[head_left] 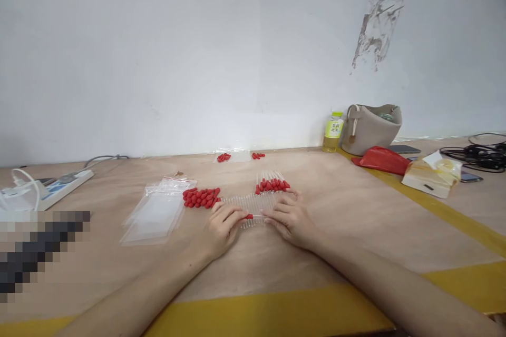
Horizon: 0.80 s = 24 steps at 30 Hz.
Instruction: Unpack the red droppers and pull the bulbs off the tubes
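My left hand (224,224) is closed, pinching a small red rubber bulb (249,216) between thumb and fingers. Opposite it, my right hand (290,219) grips a thin clear tube (258,216) whose end meets the bulb. Below and behind both hands lies a row of clear tubes (249,201), partly covered by my fingers. To the left is a pile of loose red bulbs (201,198). Just beyond my right hand rests a group of droppers (272,185), thin tubes with red bulbs on their near ends.
Clear zip bags (156,213) lie at left, near a power strip (65,189). Small red bulb groups (223,157) sit by the wall. At right are a drink bottle (333,132), a grey bag (371,129), a red pouch (381,160), an opened packet (431,175) and black cables (480,154).
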Tool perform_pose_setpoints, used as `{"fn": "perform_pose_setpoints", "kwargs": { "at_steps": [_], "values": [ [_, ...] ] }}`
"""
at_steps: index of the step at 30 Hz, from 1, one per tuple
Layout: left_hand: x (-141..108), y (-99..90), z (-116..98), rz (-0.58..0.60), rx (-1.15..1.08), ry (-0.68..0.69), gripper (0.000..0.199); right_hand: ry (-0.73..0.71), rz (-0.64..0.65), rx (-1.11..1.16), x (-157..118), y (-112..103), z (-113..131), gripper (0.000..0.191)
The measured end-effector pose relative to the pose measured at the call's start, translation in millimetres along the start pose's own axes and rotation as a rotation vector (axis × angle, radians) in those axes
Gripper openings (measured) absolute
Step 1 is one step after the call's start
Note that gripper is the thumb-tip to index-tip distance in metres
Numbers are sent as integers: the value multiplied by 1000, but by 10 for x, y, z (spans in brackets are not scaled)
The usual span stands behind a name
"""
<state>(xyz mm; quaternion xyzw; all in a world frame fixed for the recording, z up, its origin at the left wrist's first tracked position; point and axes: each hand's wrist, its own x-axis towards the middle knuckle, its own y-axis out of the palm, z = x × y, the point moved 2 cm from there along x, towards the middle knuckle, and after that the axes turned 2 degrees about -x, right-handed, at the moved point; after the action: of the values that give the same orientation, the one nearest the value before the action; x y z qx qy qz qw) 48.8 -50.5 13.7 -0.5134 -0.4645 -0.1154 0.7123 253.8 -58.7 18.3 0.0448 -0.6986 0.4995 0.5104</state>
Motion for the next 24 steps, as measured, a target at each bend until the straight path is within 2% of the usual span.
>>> {"fn": "perform_pose_setpoints", "kwargs": {
  "at_steps": [6,10,15,18,20,22,24],
  "values": [
    [59,-135,-65,63,87,164,22,-93,-7,-1,-4,-14,39,20],
    [95,-183,-106,73,116,177,22,-100,-14,2,19,-54,63,22],
    [61,-298,-47,153,161,128,28,-78,93,-20,-16,-86,14,26],
    [26,-503,179,17,216,-47,22,81,115,-34,-58,-120,-197,27],
    [11,-633,329,-113,270,-190,17,371,83,-115,-78,-136,-382,33],
    [15,-677,405,-100,201,-249,17,557,146,-173,-87,-120,-499,39],
    [27,-659,411,-63,123,-278,19,656,210,-208,-92,-103,-550,40]
  ]
}}
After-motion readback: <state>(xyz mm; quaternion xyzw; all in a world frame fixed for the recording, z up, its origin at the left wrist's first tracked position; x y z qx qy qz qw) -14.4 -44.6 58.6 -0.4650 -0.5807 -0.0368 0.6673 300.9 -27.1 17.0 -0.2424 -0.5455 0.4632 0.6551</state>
